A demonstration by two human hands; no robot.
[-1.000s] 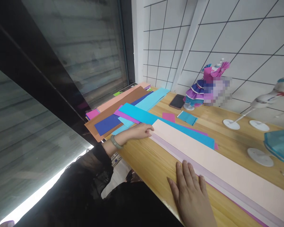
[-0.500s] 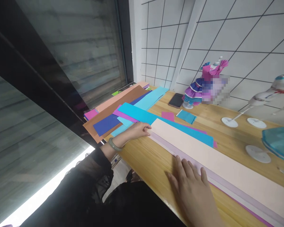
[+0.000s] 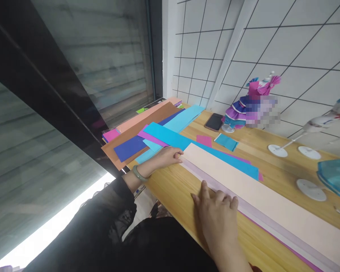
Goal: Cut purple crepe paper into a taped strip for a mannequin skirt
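A long pale pink paper strip (image 3: 260,192) lies along the wooden table, with a lilac strip (image 3: 197,170) showing along its near edge. White and magenta edges show beneath the lilac. At the strips' far left end, my left hand (image 3: 170,155) is closed, thumb and fingers pinched on the corner of the papers. My right hand (image 3: 217,213) rests at the near edge partway along, its index finger stretched onto the lilac strip and the other fingers partly bent. Nothing shows in its grip. Under the pale strip's far side lies a bright blue strip (image 3: 226,156).
Brown (image 3: 155,121), dark blue (image 3: 130,149) and light blue paper (image 3: 178,121) overlap at the far left. Behind stand a phone (image 3: 214,121), a small doll form in a ruffled paper dress (image 3: 238,109) and a bare doll form (image 3: 317,122). A tiled wall (image 3: 204,41) bounds the table.
My right hand has slid left along the strips' near edge, and its fingers have gone from flat to partly bent. My left hand stays at the far end.
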